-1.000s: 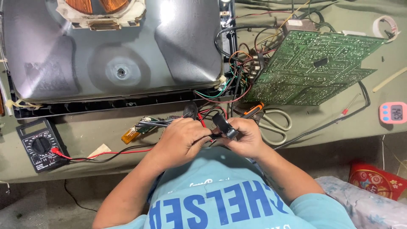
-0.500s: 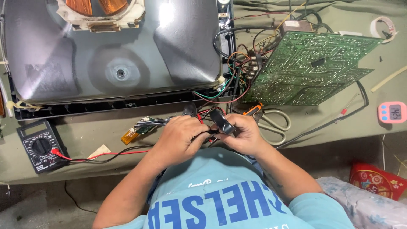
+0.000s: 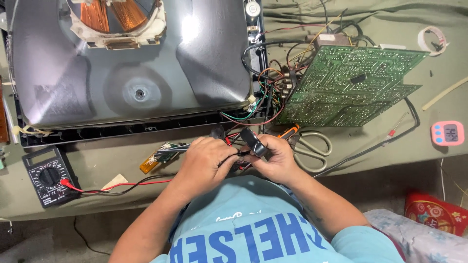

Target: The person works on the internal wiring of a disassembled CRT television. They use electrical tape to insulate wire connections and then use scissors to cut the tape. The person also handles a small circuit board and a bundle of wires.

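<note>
Now gripping black component (image 3: 253, 142) in right hand (image 3: 277, 160) fingers; left hand (image 3: 207, 158) fingers closed on wires (image 3: 234, 163), scissors (image 3: 309, 146) just beside.

You've got two hands in there, left hand (image 3: 207, 158) and right hand (image 3: 275, 158), meeting over one small black part (image 3: 253, 142). On the bench you've got one picture tube (image 3: 131, 73), one green circuit board (image 3: 348, 85), one black multimeter (image 3: 46, 176), one pair of scissors (image 3: 309, 146), one pink timer (image 3: 447, 133) and one roll of tape (image 3: 431, 38). Wires, honestly too tangled to count, maybe a dozen.
</note>
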